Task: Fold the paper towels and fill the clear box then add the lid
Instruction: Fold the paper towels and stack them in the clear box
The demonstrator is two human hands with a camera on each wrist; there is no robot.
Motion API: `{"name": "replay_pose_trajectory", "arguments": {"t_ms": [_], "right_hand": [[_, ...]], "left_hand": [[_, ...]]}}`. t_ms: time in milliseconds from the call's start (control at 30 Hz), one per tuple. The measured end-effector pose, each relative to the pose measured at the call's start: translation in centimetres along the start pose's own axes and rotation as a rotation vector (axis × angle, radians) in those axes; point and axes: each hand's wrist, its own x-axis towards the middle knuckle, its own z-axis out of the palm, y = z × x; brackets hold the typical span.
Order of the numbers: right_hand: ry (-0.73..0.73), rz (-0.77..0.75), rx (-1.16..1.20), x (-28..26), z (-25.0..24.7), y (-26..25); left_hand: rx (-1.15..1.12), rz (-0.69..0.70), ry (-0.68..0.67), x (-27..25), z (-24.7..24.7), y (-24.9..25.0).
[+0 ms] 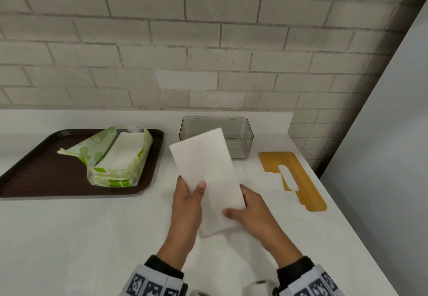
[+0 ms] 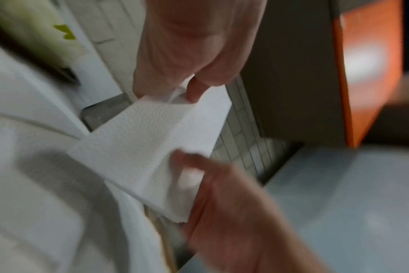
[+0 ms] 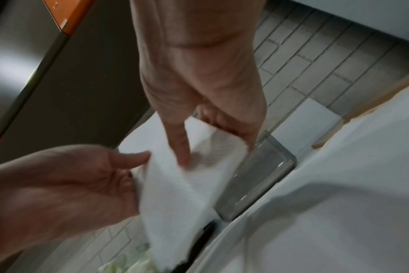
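Note:
I hold a white folded paper towel (image 1: 206, 170) with both hands above the counter, just in front of the clear box (image 1: 240, 133). My left hand (image 1: 191, 183) pinches its left edge, thumb on top. My right hand (image 1: 238, 203) grips the lower right edge, thumb on top. In the left wrist view the left hand (image 2: 166, 92) pinches the towel (image 2: 147, 140). In the right wrist view the right hand (image 3: 217, 147) holds the towel (image 3: 175, 194) near the box (image 3: 257, 184). The box looks empty. The wooden lid (image 1: 298, 180) lies flat to the right.
A dark brown tray (image 1: 34, 175) sits at the left with an opened green-and-white pack of paper towels (image 1: 115, 157) on it. A brick wall runs behind the white counter (image 1: 92, 238). The counter's right edge is just past the lid.

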Motion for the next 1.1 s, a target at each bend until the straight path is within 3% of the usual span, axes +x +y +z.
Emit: {"name": "replay_pose_trajectory", "arguments": {"t_ms": [100,200,267,367,433,500,633,800,1100], "right_hand": [[-0.139,0.031,-0.144,-0.3,-1.8,-0.2],[-0.246,0.041,-0.248,-0.6,-4.3,-0.9],[-0.154,0.033,-0.209,-0.4,-5.7,-1.2],[0.166,0.009,0.107,0.2,-6.5,-0.9],[0.272,-0.003,0.328,0.2,-5.7,-0.7],[0.334,-0.023,0.407,0.2,-4.6,-0.6],[0.387,-0.035,0.388,0.3,-3.2,0.2],[0.364,0.102,0.316,0.3,-1.9,3.3],[0.423,0.087,0.271,0.6,-2.1,3.3]], "left_hand": [[-0.078,-0.026,0.003,0.8,-1.6,0.7],[0.024,0.088,0.066,2.0,-3.3,1.5],[0.138,0.136,0.03,2.8,-4.1,2.0],[0.23,0.097,-0.055,3.3,-4.4,1.9],[0.226,0.051,-0.063,3.0,-4.3,1.3],[0.221,0.012,-0.032,2.7,-3.9,0.7],[0.178,-0.065,0.033,2.6,-3.4,-0.8],[0.301,-0.186,0.03,2.5,-3.2,-3.6],[0.275,-0.154,0.071,2.0,-2.4,-2.4]]}}
